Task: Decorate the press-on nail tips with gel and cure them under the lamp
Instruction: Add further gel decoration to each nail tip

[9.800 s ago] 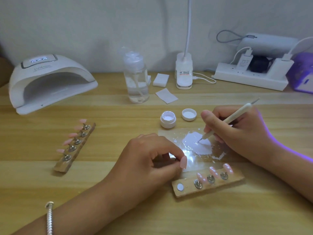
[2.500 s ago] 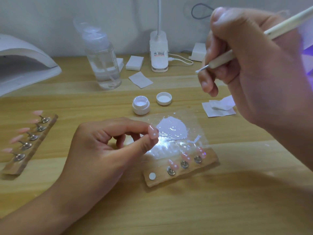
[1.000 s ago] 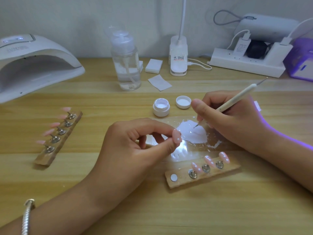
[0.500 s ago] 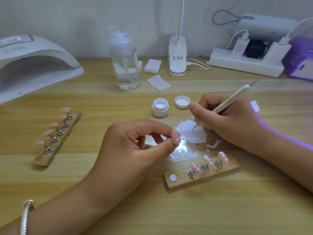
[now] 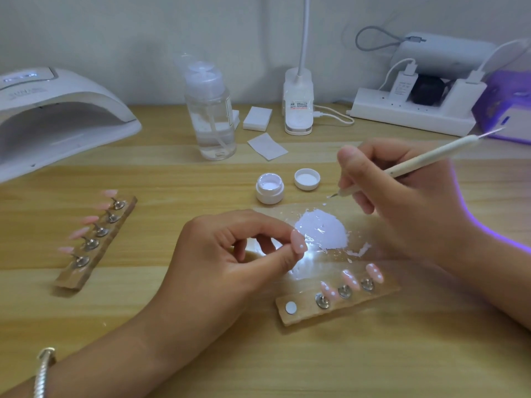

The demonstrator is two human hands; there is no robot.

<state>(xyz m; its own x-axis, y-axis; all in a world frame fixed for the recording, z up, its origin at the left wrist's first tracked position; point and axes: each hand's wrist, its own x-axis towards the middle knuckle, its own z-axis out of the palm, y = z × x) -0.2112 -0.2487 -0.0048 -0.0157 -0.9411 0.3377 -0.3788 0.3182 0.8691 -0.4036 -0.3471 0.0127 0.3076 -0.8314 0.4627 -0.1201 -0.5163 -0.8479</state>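
Round the gel-smeared sheet (image 5: 321, 234), the open jar (image 5: 269, 188) and lid (image 5: 307, 179) crowd 11 to 12 o'clock, the nail holder (image 5: 304, 311) bars 5 o'clock, the left hand (image 5: 230, 262) fills 8 and the right hand (image 5: 402, 205) 2, leaving bare table (image 5: 201, 179) open at 10 o'clock toward the curing lamp (image 5: 57, 110) and past the holder at 6.

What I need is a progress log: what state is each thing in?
Small white gel jar: open.
White round lid: off, beside the jar.
White dome curing lamp: display lit.
Left hand: pinching a white-dotted pink nail tip.
Right hand: gripping a cream dotting pen, tip off the white gel puddle.
Near wooden strip: three dotted tips mounted, one magnet bare.
Far wooden strip: five pink tips mounted.
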